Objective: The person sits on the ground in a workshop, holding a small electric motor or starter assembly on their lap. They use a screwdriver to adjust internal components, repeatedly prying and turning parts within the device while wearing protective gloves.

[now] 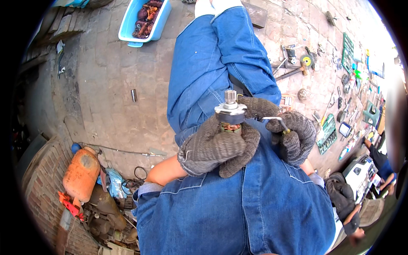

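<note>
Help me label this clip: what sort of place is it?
Probably an open-air repair spot on paved ground. Tools lie spread over the paving, an orange gas cylinder sits among scrap, and the gloved left hand grips a motor part.

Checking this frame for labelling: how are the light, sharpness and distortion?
Head view: even daylight, soft shadows; strong fisheye bending with black corners; the right rim is washed out and smeared. The left hand gripping the motor part and the right hand with the bent metal key are sharp.
</note>
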Tool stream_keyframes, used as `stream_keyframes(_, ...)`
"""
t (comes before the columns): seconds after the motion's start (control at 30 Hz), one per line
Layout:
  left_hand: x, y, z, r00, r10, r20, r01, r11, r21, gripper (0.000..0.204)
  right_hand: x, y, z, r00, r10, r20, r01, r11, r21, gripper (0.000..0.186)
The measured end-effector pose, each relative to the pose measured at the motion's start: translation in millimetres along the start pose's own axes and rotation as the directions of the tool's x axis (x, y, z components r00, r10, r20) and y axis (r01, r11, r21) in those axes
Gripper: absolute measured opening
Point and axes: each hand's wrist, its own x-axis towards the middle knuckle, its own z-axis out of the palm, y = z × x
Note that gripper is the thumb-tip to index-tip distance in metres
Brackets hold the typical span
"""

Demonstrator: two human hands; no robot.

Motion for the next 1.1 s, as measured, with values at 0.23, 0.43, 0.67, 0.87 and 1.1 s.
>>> stream_keyframes(0.23,0,2,-7,0.995,0.025,0.1,-0.011,0.991,-0.136,0.071,13,-7,-6,0.971,-0.159,0.18,0.199,0.951,-0.236,0.013)
stream_keyframes(0.43,-1,6,-8,0.996,0.029,0.079,-0.021,0.995,-0.1,0.07,17,-5,-4,0.967,-0.172,0.186,0.214,0.949,-0.234,0.013)
stream_keyframes(0.67,-2,6,-8,0.997,0.04,0.063,-0.035,0.997,-0.074,0.07,21,-11,-2,0.966,-0.188,0.175,0.238,0.912,-0.335,0.015)
stream_keyframes(0.87,1,6,-9,0.997,0.04,0.065,-0.036,0.998,-0.055,0.07,22,-12,-3,0.971,-0.167,0.17,0.222,0.894,-0.39,0.016)
stream_keyframes(1.1,2,7,-9,0.997,0.046,0.06,-0.044,0.999,-0.033,0.07,23,-9,-1,0.978,-0.155,0.137,0.196,0.909,-0.369,0.017)
